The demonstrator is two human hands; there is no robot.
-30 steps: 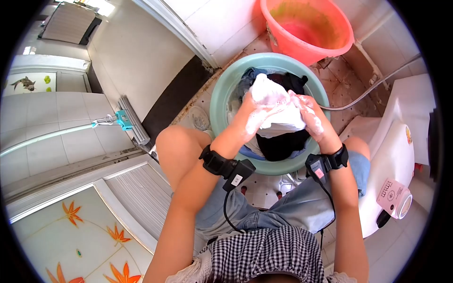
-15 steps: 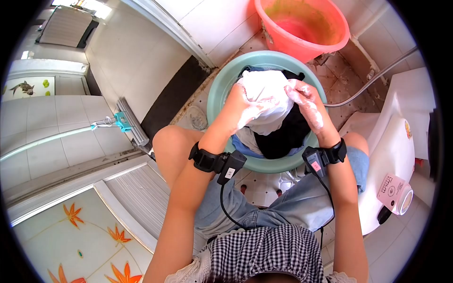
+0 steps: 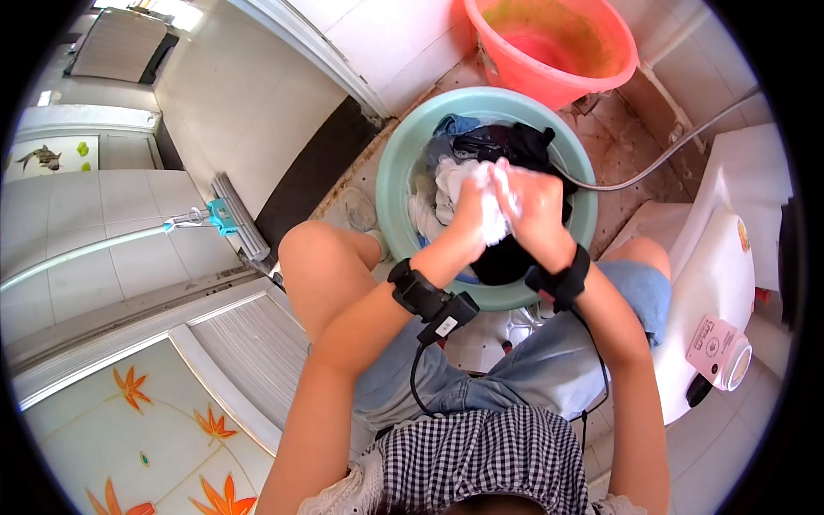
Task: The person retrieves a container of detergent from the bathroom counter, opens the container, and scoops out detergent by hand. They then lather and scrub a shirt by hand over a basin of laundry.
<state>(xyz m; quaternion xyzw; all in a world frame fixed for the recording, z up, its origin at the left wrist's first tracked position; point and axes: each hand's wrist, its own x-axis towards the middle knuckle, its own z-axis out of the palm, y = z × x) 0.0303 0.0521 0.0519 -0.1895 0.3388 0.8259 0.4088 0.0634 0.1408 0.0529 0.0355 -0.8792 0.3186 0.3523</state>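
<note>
My left hand [image 3: 469,213] and my right hand [image 3: 538,204] are pressed close together over the basin, both closed on a bunched white cloth [image 3: 493,225]. White suds coat the fingers and the fabric. Below them, the green basin [image 3: 390,225] holds a wet heap of laundry. Black clothing [image 3: 506,264] lies at its near side, and more dark garments [image 3: 525,146] lie at the far side. Pale cloth [image 3: 422,216] sits on the left, and a blue piece [image 3: 455,125] is near the far rim. How far the white cloth extends into the heap is hidden.
A red tub [image 3: 562,73] stands beyond the basin. A grey hose [image 3: 639,176] runs in from the right. On the right, a jar [image 3: 734,365] with a pink label rests on a white ledge [image 3: 717,283]. A mop [image 3: 239,219] lies to the left.
The white cloth was spread between both hands; now it is bunched small. My hands have come together and moved lower, showing more laundry behind them.
</note>
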